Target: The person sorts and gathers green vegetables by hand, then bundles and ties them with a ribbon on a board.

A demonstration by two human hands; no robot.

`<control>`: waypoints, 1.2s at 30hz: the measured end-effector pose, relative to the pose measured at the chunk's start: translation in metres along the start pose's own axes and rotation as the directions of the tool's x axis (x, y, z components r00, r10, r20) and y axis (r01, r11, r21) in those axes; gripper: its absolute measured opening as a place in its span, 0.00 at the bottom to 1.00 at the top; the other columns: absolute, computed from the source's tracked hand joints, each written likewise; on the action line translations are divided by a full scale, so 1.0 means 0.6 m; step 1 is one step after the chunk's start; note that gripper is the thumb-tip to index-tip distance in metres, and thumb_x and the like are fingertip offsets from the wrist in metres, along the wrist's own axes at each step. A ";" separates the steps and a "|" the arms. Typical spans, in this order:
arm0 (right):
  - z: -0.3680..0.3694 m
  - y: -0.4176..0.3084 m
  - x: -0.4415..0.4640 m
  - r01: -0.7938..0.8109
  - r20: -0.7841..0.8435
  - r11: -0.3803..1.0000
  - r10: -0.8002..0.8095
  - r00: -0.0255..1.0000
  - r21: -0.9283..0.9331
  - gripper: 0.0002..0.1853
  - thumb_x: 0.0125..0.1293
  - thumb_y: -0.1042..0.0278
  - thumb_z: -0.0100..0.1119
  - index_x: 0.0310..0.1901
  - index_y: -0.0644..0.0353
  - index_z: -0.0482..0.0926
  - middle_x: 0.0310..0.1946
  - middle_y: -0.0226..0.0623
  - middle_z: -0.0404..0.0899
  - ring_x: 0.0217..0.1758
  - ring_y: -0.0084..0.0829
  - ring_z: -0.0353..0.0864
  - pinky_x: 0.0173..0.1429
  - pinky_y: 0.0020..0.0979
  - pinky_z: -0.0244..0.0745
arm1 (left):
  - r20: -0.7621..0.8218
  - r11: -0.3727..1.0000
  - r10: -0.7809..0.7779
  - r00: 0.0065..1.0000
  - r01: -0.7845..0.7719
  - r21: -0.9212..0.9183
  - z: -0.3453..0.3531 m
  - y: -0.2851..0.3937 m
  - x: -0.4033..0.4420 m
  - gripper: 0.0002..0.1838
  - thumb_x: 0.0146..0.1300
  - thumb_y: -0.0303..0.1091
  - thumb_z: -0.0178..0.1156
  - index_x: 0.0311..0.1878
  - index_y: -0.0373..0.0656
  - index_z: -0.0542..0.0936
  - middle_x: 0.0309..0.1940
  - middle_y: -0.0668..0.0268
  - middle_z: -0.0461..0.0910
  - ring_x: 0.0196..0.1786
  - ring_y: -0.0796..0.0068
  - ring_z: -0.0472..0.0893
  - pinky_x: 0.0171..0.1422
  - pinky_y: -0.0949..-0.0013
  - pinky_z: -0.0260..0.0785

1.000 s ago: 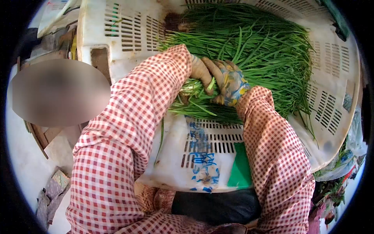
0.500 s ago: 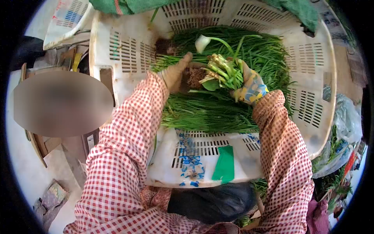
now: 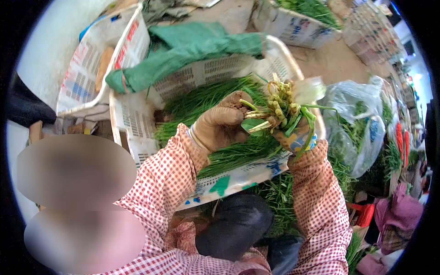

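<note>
My right hand (image 3: 298, 136), in a patterned glove, is closed round a bunch of green stalks (image 3: 282, 107) with pale cut ends and some leaves. A blurred whitish piece (image 3: 309, 90) shows beside the bunch. My left hand (image 3: 217, 123), in a tan glove, is curled close to the stalk ends. Brown, soil-like matter (image 3: 238, 101) shows at its fingers; whether it is a held clump or dirt on the glove I cannot tell. Below both hands, long thin green leaves (image 3: 206, 101) lie in a white slotted plastic crate (image 3: 270, 172).
Green cloth (image 3: 192, 50) drapes over the crate's far rim. Another white crate (image 3: 87, 73) stands at left, and a crate with greens (image 3: 298, 27) at the back. On the right are a clear plastic bag (image 3: 357, 123) of greens and purplish cloth (image 3: 398, 213). Greens (image 3: 279, 201) lie near my knees.
The view has swung to the right and back, showing more of the room. Both hands have risen nearer to me, the right one still holding the stalk bunch.
</note>
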State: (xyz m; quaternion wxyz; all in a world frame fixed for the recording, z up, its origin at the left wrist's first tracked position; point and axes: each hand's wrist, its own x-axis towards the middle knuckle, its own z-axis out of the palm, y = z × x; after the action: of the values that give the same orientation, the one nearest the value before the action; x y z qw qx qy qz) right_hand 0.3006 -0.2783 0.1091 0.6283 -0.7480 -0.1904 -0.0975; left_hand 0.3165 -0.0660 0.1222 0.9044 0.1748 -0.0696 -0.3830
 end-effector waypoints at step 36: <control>0.126 -0.157 -0.615 -0.388 -0.428 0.922 0.355 0.831 0.012 0.35 0.50 0.77 0.64 0.62 0.65 0.63 0.59 0.41 0.71 0.60 0.31 0.74 0.61 0.31 0.70 | -0.295 -0.181 -0.871 0.394 0.301 0.936 0.126 -0.293 -0.061 0.19 0.41 0.29 0.69 0.38 0.40 0.73 0.28 0.73 0.72 0.33 0.82 0.69 0.37 0.74 0.66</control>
State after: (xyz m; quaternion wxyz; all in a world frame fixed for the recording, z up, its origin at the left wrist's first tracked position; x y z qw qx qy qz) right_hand -0.0801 -0.2511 0.0378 0.6325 -0.7549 0.1026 -0.1401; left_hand 0.1540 -0.1729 0.1278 0.2267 0.5771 -0.3990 -0.6756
